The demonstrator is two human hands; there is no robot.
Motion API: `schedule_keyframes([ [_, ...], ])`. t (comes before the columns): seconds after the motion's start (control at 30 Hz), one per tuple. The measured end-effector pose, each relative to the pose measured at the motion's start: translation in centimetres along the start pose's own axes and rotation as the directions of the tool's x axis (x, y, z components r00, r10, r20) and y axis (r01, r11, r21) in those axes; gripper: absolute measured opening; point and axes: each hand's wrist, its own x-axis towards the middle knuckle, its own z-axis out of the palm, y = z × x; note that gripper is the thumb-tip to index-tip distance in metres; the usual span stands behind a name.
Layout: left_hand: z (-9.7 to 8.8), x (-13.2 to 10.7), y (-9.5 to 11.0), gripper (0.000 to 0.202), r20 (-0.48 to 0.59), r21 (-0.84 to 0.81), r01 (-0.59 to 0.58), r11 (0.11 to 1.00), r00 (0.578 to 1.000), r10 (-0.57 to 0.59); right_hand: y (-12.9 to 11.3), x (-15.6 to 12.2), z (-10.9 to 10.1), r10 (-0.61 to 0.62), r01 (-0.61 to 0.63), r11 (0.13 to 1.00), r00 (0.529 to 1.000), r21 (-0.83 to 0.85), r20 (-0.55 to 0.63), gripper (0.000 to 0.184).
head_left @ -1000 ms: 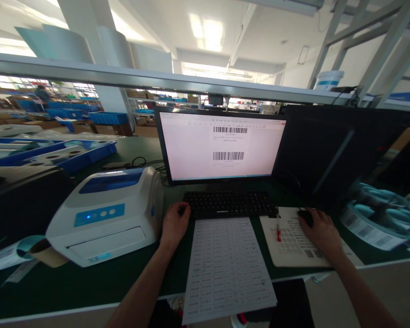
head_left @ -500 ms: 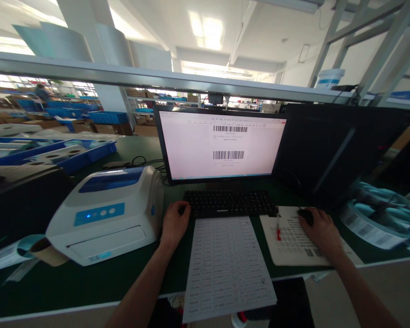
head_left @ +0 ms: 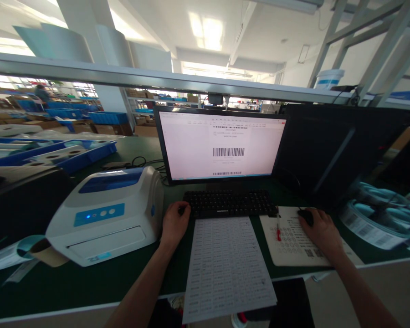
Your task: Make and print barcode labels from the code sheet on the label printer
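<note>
My left hand (head_left: 175, 223) rests at the left end of a black keyboard (head_left: 222, 202), its fingers curled around a small dark thing I cannot make out. On a white printed mouse pad (head_left: 283, 255), my right hand (head_left: 323, 230) is closed over a black mouse (head_left: 306, 216). Barcodes show on the lit monitor (head_left: 191, 146) behind the keyboard. A printed sheet of paper (head_left: 227, 269) filled with rows of text lies below the keyboard and hangs over the table's front edge. A thin pen-like item with a red end (head_left: 279, 233) lies on the pad.
A white label printer (head_left: 105, 218) stands left of my left hand, with a loose label strip (head_left: 7, 255) beside it. Rolls of labels (head_left: 372, 223) sit at the right. Blue trays (head_left: 85, 157) hold more rolls at the back left. A shelf (head_left: 177, 79) crosses above the monitor.
The page on the monitor has scrolled: the barcodes have moved up slightly and another now shows at the bottom. Both hands stay in the same places.
</note>
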Motion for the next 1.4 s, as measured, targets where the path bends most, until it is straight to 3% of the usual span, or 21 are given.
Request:
schedule_keyframes([
  [0.67, -0.19, 0.0, 0.36, 0.025, 0.004, 0.016, 0.011, 1.0, 1.0, -0.011, 0.03, -0.06, 0.11, -0.027, 0.026, 1.0, 0.999, -0.013, -0.02, 0.052],
  [1.4, -0.16, -0.1, 0.24, 0.026, 0.002, 0.009, -0.007, 1.0, 1.0, 0.007, 0.07, 0.1, 0.23, 0.03, -0.03, 1.0, 0.999, 0.01, 0.021, 0.051],
])
